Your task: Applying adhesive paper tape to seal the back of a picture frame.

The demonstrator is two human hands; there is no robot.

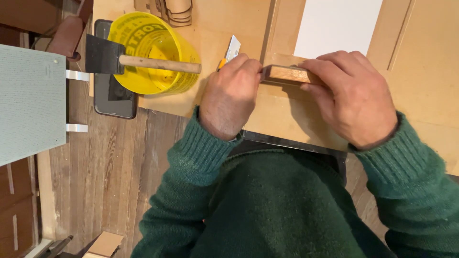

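My left hand (pixel 229 95) is closed around a utility knife (pixel 231 50) whose silver blade and orange body stick out above the knuckles. The knife's tip is hidden behind my fingers, next to the left end of a small wooden block (pixel 288 74). My right hand (pixel 351 98) presses down on that block, fingers laid over its right part. The block lies on a light wooden board (pixel 420 71) with raised strips. Both arms wear green knitted sleeves.
A yellow plastic cup (pixel 143 43) stands at the board's left edge, a foam brush with a wooden handle (pixel 158 63) resting across it. A dark phone (pixel 112 98) lies beneath. A white sheet (pixel 337 26) sits on the board. A grey-green panel (pixel 28 100) hangs at left over wooden floor.
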